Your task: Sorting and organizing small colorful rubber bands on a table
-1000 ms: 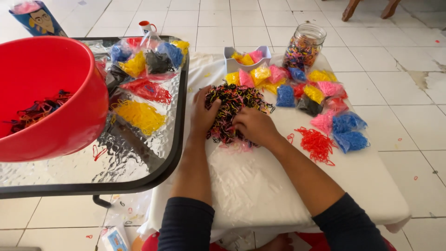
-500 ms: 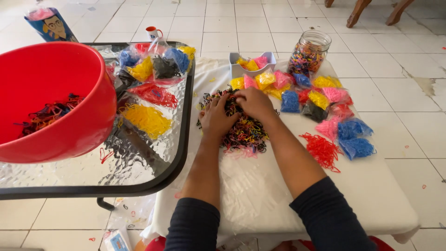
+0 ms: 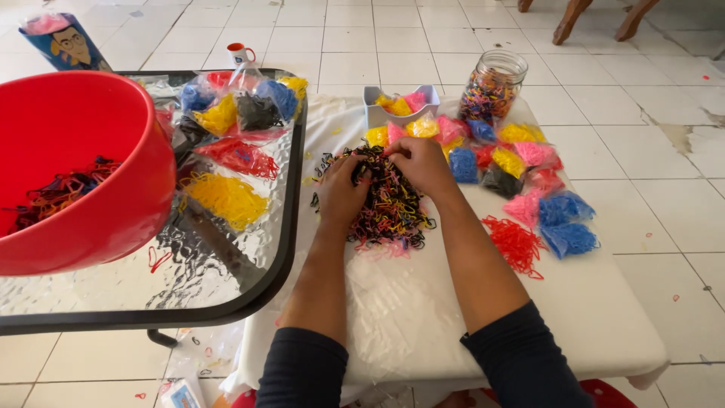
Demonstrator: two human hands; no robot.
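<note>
The pile of bands lies on the white worktop, right under both hands: the left hand presses flat on its near-left side, the right hand pinches bands at its far edge.

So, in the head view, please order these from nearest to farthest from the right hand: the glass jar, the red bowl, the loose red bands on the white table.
Measured from the right hand:
1. Glass jar, beyond the hand, toward the table's far edge.
2. Loose red bands, on the hand's right side, nearer the person.
3. Red bowl, far to the left, on the glass table.
</note>
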